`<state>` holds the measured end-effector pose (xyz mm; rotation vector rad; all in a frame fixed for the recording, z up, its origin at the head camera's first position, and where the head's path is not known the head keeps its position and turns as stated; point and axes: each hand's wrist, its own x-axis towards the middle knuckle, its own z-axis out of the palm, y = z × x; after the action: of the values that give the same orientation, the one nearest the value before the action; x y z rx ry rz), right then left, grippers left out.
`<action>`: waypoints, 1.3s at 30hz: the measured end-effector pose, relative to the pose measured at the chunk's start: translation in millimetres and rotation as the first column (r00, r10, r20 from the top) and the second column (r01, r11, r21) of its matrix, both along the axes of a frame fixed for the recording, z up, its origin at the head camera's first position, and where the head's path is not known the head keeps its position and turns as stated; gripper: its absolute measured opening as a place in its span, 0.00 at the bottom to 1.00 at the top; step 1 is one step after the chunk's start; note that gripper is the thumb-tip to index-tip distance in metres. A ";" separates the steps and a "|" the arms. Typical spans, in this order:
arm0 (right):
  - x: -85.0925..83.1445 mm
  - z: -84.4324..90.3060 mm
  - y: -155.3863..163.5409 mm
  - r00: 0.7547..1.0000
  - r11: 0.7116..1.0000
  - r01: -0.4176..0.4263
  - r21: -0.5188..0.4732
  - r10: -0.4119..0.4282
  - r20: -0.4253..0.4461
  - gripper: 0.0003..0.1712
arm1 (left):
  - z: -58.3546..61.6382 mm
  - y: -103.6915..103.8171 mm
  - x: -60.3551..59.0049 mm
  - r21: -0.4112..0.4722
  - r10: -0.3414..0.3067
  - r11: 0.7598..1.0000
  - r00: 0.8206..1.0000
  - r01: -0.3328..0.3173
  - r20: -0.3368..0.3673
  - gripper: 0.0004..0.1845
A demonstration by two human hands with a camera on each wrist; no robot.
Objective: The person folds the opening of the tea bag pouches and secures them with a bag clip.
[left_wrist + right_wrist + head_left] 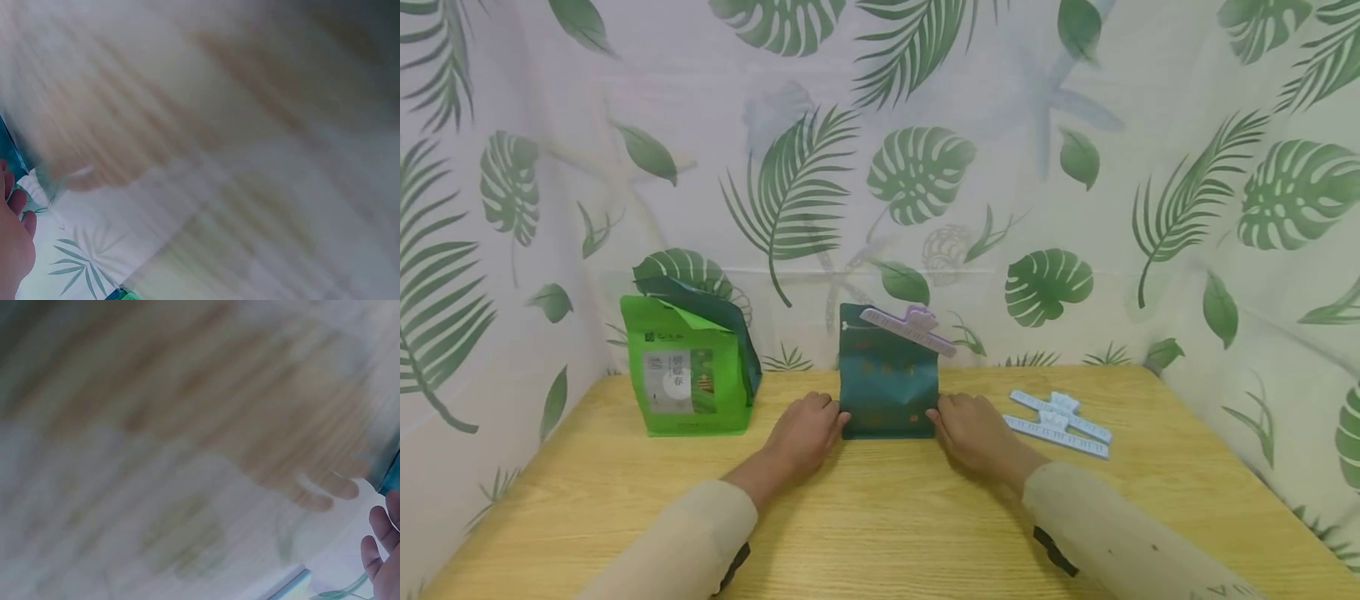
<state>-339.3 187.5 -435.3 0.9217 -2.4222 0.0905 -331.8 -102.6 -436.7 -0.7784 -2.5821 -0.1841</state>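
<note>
The person wears long beige sleeves reaching to both wrists. A dark strap shows under each forearm. The left hand (805,435) and right hand (976,433) are bare, without rings.

A light green bag (688,371) stands upright on the wooden table (880,517), off to the outer side of the left fingers (829,408) and clear of them. Its top gapes open, with a darker flap behind, and a pale label sits on its front. Two pale blue clips (1060,421) lie flat side by side, touching each other, near the outer side of the right fingers (943,408). A leaf-printed curtain (925,167) hangs beyond the fingertips and along both sides of the table.
</note>
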 end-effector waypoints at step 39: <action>-31.9 0.7 -14.9 0.976 0.982 0.176 0.066 -0.183 0.116 0.19 | -2.1 6.9 -25.5 0.009 0.123 0.992 0.992 -0.124 0.041 0.17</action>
<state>-371.2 172.6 -434.6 0.7353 -2.6218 0.0134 -357.3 -95.6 -438.8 -0.6141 -2.6547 -0.1789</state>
